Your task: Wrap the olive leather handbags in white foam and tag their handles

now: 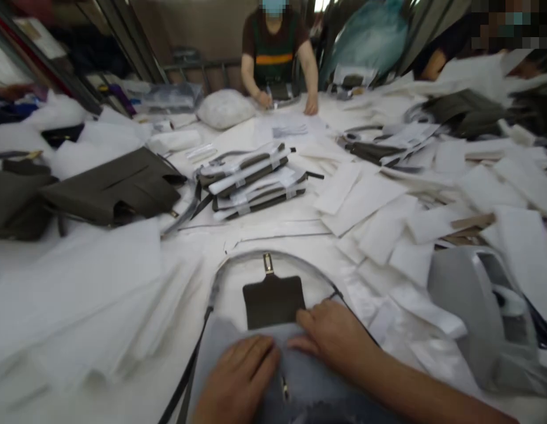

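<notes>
A handbag (312, 383) with a blue-grey outer face or covering lies in front of me at the table's near edge. Its dark olive tab (273, 300) points away from me and ends in a gold-coloured clasp (268, 263). Behind the tab arches the bag's wrapped handle (277, 254). My left hand (240, 377) presses on the bag near its top edge, fingers bent and close together, tips partly hidden. My right hand (332, 333) grips that edge beside the tab, thumb on the front. A small metal piece (285, 388) shows between my hands.
Olive bags (114, 185) lie at the left behind white sheets (79, 282). Several wrapped strap bundles (255, 182) are stacked mid-table. White papers (379, 218) and a grey tape dispenser-like device (480, 318) cover the right. Across the table, a co-worker (277, 53) handles another piece.
</notes>
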The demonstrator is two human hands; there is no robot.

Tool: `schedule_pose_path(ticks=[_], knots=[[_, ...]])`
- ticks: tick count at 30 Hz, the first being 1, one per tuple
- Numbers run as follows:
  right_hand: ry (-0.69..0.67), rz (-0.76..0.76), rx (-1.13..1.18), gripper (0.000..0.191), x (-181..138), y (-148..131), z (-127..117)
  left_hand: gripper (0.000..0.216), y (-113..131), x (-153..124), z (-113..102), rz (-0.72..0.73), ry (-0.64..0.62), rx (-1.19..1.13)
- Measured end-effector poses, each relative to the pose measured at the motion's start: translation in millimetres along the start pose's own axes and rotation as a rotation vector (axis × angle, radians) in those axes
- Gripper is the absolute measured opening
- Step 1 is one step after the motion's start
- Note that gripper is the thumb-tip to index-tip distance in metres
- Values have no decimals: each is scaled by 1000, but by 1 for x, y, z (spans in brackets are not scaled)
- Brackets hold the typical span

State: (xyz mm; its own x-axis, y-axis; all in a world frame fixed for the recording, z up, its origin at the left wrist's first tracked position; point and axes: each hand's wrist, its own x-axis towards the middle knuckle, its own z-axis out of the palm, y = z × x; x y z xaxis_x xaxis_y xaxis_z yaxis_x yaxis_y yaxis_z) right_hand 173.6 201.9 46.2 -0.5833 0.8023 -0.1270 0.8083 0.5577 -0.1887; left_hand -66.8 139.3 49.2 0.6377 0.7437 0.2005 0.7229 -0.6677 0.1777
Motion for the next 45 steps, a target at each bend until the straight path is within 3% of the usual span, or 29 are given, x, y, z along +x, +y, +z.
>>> schedule_pose_path(ticks=[2,5,7,13,17,21,24,27,33,38,41,45], knots=[[-34,-40,-16,48,1,0,-11,34,7,-1,-13,-54,-72,-31],[-55,-72,-46,50,1,0,-19,66,16,-2,-28,-45,-283,-98],[-56,-73,-69,50,-1,-1,-20,78,22,-5,-30,-31,-338,-101],[61,-94,-75,53,-7,-2,-13,72,27,-12,-18,-28,-282,-7],[195,-216,15,41,-4,-2,-14,72,29,-14,-16,-11,-239,26],[120,-311,27,31,-10,-5,-26,72,29,-16,-15,2,-224,25],[36,-305,41,58,-29,-7,-26,71,25,-17,-13,4,-233,6],[88,-282,12,81,-50,-7,-15,72,19,-17,-12,21,-222,-27],[99,-254,38,78,-61,-4,-2,74,19,-18,-12,25,-201,-45],[18,-236,144,67,-41,-4,-22,74,21,-17,-13,21,-186,-36],[128,-110,220,44,-7,-7,-34,73,21,-17,-12,21,-175,-35],[227,37,228,39,50,-10,-39,72,21,-17,-11,10,-174,-40]])
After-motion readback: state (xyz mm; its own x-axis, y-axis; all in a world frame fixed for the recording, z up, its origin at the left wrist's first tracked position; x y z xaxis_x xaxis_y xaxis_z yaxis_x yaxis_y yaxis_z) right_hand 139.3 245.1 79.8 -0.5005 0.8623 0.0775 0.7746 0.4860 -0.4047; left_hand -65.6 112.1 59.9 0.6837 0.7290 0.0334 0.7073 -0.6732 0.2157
